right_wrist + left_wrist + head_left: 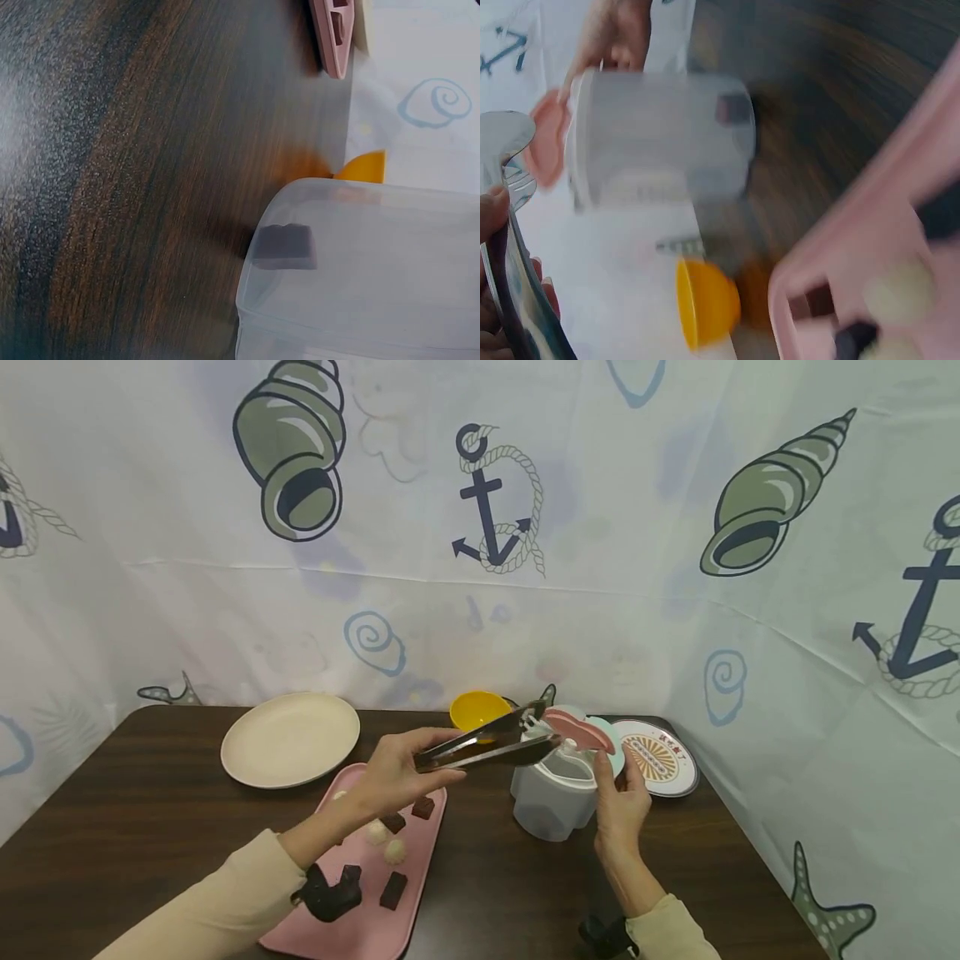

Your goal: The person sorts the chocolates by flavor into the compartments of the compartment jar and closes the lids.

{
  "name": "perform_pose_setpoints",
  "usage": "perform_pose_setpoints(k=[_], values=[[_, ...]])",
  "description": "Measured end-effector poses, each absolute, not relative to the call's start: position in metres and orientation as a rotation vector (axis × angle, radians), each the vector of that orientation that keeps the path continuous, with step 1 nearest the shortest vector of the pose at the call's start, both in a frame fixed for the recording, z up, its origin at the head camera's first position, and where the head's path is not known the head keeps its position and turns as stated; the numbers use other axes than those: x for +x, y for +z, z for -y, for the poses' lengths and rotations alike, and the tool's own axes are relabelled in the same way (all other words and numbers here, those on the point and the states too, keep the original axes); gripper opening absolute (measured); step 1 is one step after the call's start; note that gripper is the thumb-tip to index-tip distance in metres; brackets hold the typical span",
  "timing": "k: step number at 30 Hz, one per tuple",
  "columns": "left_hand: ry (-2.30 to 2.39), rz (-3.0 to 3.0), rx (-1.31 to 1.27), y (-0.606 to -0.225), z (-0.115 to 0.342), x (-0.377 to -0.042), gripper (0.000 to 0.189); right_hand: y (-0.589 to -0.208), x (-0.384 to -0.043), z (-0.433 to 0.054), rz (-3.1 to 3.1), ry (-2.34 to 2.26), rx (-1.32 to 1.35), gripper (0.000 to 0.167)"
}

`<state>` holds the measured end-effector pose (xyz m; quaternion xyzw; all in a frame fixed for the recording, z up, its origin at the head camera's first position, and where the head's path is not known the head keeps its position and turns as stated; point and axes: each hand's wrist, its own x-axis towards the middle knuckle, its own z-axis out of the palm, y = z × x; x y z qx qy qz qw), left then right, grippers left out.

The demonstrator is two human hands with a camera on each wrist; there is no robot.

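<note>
My left hand (pixel 388 775) grips metal tongs (pixel 487 752), whose tips reach over the mouth of a translucent plastic container (pixel 551 810). At the container's top, my right hand (pixel 624 818) pinches the edge of a pink and pale green lid (pixel 577 731), which is tilted up. Through the container's wall a dark brown block (pixel 285 246) shows near the bottom in the right wrist view. A pink tray (pixel 375 939) under my left forearm carries several dark brown blocks (pixel 393 891) and cream-white balls (pixel 395 852).
Behind the tongs stands a yellow bowl (pixel 478 710). A large cream plate (pixel 291 740) lies at the back left of the dark wooden table (pixel 495 893). To the container's right is a white plate with a printed pattern (pixel 663 764). A printed cloth (pixel 600 527) hangs behind the table.
</note>
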<state>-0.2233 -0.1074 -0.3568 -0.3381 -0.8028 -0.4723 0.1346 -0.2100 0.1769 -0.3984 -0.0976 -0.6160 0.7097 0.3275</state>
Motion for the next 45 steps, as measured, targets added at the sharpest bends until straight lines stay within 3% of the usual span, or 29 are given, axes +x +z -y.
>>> perform_pose_setpoints(k=[9,15,45], values=[[-1.162,2.538,-0.554,-0.385,0.218,-0.209,0.043,-0.395,-0.211,-0.175,1.613,1.866,-0.258,0.048],[-0.891,2.641,-0.421,-0.403,0.255,-0.192,0.041,-0.398,-0.210,-0.175,1.606,1.870,-0.280,0.048],[-0.789,2.771,-0.255,-0.426,0.239,-0.187,0.036,-0.397,-0.209,-0.175,1.613,1.894,-0.283,0.049]])
